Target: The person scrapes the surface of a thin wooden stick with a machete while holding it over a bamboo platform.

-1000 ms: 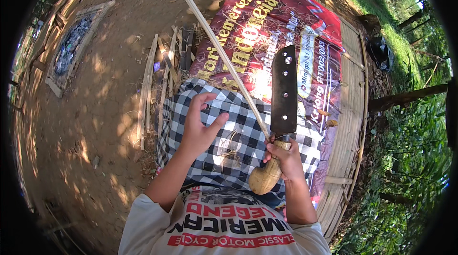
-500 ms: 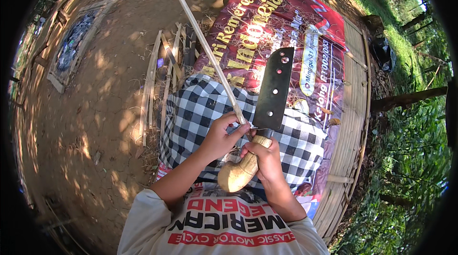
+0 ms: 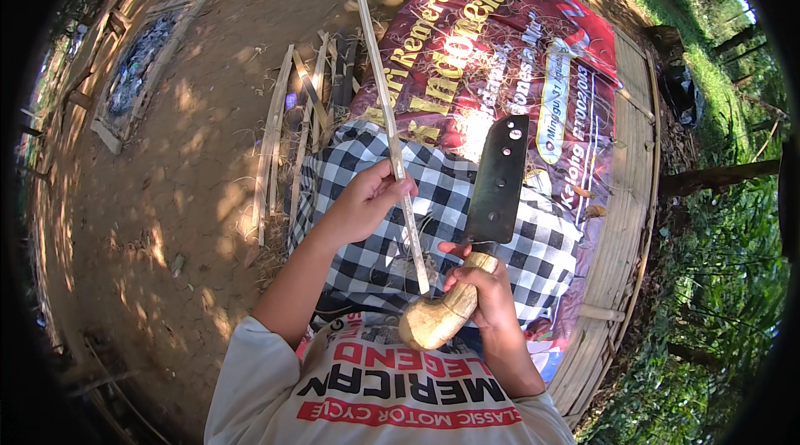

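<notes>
A long, thin bamboo strip (image 3: 379, 70) runs from the far edge of the view down over my lap. My left hand (image 3: 372, 199) pinches it partway along, so its near end hangs free just left of the knife handle. My right hand (image 3: 483, 291) is wrapped round the curved, pale wooden handle (image 3: 436, 322) of a broad knife (image 3: 495, 187). Its dark blade has a row of holes and points away from me, apart from the strip. Beneath both hands lies a black-and-white checked cloth (image 3: 333, 182) over my lap.
A dark red printed banner (image 3: 408, 20) strewn with thin shavings covers the slatted bamboo platform (image 3: 612, 228). Several split bamboo pieces (image 3: 275, 141) lie on the dirt at left. Farther left is a framed ash pit (image 3: 142, 70). Green plants (image 3: 717, 295) grow at right.
My left hand has moved up and left, away from the right hand. The strip now stands steeper, its near end lower and in sight. The knife has shifted slightly right and nearer.
</notes>
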`<control>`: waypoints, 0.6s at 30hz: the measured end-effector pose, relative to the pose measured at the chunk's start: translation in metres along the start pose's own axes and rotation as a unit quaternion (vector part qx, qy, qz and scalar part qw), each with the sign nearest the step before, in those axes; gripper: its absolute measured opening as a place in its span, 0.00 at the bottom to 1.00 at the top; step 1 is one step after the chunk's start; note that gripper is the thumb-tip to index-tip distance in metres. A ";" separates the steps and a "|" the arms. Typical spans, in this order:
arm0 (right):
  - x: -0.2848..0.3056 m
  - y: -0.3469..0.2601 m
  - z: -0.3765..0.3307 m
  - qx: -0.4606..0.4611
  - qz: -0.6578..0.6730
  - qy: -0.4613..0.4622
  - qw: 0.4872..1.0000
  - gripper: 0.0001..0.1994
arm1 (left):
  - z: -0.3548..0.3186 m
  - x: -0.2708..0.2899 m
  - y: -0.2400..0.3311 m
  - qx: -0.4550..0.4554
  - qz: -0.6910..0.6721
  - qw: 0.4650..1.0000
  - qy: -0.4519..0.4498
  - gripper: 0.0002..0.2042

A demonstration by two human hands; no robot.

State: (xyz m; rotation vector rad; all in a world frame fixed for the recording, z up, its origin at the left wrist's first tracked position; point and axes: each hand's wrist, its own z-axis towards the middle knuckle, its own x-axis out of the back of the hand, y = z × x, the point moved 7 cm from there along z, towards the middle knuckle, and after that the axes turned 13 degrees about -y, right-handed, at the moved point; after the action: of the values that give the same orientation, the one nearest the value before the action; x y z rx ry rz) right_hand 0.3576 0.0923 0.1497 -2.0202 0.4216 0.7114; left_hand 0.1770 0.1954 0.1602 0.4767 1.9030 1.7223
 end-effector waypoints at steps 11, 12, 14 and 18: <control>0.004 -0.047 -0.001 0.099 -0.143 0.020 0.985 0.15 | -0.002 0.007 0.021 0.043 -0.036 0.998 -0.026 0.07; 0.008 -0.050 0.000 0.110 -0.159 0.023 0.981 0.15 | -0.007 0.003 0.017 0.073 -0.052 0.996 -0.023 0.08; 0.010 -0.053 -0.001 0.123 -0.181 0.028 0.975 0.15 | -0.017 -0.004 -0.001 0.121 -0.066 0.990 0.005 0.08; 0.009 -0.061 0.001 0.127 -0.235 0.033 0.963 0.14 | -0.038 -0.008 -0.030 0.174 -0.080 0.982 0.005 0.09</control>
State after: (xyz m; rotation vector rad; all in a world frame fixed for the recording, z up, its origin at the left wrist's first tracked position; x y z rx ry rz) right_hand 0.3974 0.1248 0.1834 -1.8055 0.0545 0.2801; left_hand 0.1629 0.1563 0.1332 0.4290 2.1951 1.2971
